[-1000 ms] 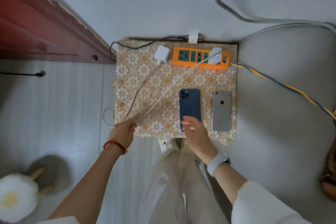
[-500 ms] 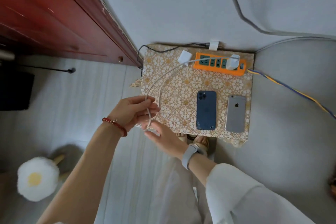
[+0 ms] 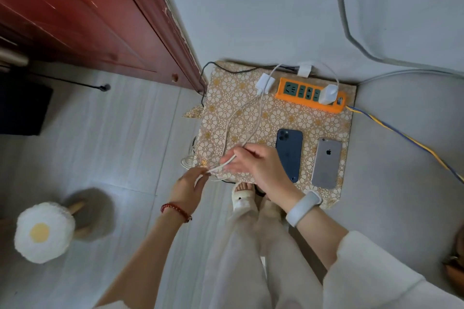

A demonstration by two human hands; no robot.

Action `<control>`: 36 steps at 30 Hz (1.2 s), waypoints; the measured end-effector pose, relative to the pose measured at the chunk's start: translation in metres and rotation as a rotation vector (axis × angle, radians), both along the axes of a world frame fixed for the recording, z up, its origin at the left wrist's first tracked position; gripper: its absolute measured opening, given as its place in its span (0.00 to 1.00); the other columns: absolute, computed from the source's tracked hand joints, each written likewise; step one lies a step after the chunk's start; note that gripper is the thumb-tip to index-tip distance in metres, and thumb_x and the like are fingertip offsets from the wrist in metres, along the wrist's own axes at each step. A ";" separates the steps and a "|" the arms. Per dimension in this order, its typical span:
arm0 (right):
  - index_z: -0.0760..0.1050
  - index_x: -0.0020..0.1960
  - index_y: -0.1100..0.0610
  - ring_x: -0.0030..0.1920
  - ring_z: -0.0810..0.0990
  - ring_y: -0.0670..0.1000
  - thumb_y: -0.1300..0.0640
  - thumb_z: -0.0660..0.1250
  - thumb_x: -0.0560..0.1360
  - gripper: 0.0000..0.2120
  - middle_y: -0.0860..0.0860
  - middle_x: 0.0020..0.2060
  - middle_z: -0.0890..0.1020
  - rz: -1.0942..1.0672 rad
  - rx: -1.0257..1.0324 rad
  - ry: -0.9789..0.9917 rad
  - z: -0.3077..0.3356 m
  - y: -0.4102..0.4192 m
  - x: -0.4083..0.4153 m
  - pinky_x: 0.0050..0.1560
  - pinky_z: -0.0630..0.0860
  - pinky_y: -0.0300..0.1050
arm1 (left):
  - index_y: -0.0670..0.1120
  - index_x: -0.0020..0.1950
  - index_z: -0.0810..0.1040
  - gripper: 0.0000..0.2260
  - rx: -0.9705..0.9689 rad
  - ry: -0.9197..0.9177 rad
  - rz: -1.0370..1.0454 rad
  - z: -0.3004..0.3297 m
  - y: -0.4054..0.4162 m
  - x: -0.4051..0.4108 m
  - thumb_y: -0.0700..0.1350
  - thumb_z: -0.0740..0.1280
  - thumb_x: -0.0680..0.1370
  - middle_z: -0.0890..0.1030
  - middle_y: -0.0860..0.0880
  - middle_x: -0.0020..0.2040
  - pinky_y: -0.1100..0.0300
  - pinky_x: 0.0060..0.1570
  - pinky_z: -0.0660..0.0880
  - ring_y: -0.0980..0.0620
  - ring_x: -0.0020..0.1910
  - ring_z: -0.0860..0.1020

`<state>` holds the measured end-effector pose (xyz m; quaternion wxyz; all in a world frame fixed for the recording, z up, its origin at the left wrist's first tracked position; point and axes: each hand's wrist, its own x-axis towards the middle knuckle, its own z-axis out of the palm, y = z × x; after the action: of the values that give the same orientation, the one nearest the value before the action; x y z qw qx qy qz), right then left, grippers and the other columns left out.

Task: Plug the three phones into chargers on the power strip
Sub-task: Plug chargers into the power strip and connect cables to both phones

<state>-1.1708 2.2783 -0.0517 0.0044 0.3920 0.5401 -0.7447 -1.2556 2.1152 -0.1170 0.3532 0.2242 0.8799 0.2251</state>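
Observation:
An orange power strip (image 3: 296, 98) lies at the back of a floral table (image 3: 276, 118). One white charger (image 3: 328, 94) is plugged into its right end. A second white charger (image 3: 265, 83) lies loose to the strip's left. A blue phone (image 3: 288, 153) and a silver phone (image 3: 326, 162) lie face down near the front edge. A white cable (image 3: 253, 125) runs from the loose charger toward me. My left hand (image 3: 188, 187) pinches this cable at the table's front left edge. My right hand (image 3: 256, 165) holds the same cable a little farther along, just left of the blue phone.
A red wooden door (image 3: 100, 20) stands to the left. A fried-egg stool (image 3: 44, 232) sits on the floor at lower left. A blue-yellow cord (image 3: 401, 133) trails right from the strip. More white cable (image 3: 187, 162) loops off the table's left edge. My slippered foot (image 3: 242, 195) is under the front edge.
Both hands have moved right and toward the table with the cable. My right hand now reaches over the table beside the blue phone, and the cable is stretched between the two hands.

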 end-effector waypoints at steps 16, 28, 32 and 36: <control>0.73 0.56 0.54 0.41 0.77 0.50 0.56 0.56 0.78 0.10 0.49 0.46 0.78 0.877 0.372 -0.134 -0.007 -0.035 0.108 0.41 0.64 0.36 | 0.43 0.42 0.75 0.10 0.650 -0.834 0.652 0.103 0.022 0.049 0.40 0.57 0.78 0.80 0.51 0.29 0.55 0.35 0.82 0.50 0.31 0.82; 0.76 0.43 0.55 0.31 0.81 0.49 0.64 0.59 0.77 0.10 0.50 0.28 0.80 0.116 0.250 0.009 0.066 0.042 0.146 0.33 0.79 0.40 | 0.45 0.51 0.77 0.11 0.752 -0.835 0.787 0.092 0.038 0.085 0.38 0.56 0.79 0.84 0.48 0.45 0.58 0.43 0.81 0.49 0.47 0.83; 0.77 0.42 0.59 0.33 0.83 0.55 0.64 0.61 0.76 0.07 0.52 0.29 0.82 -0.124 -0.044 0.191 0.094 0.052 0.120 0.35 0.81 0.46 | 0.41 0.66 0.67 0.18 0.539 -0.640 0.015 0.093 0.059 0.118 0.33 0.60 0.76 0.75 0.49 0.60 0.65 0.58 0.73 0.53 0.59 0.74; 0.78 0.44 0.58 0.39 0.84 0.55 0.60 0.61 0.77 0.08 0.53 0.34 0.84 -0.339 -0.080 0.267 0.092 0.061 0.104 0.42 0.81 0.48 | 0.41 0.47 0.76 0.09 0.480 -0.615 -0.032 0.099 0.070 0.136 0.35 0.57 0.78 0.82 0.48 0.40 0.50 0.53 0.75 0.55 0.43 0.81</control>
<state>-1.0669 2.3393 0.0398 -0.1767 0.3745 0.4323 -0.8010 -1.1200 2.1848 -0.0177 0.5415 0.2360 0.6518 0.4756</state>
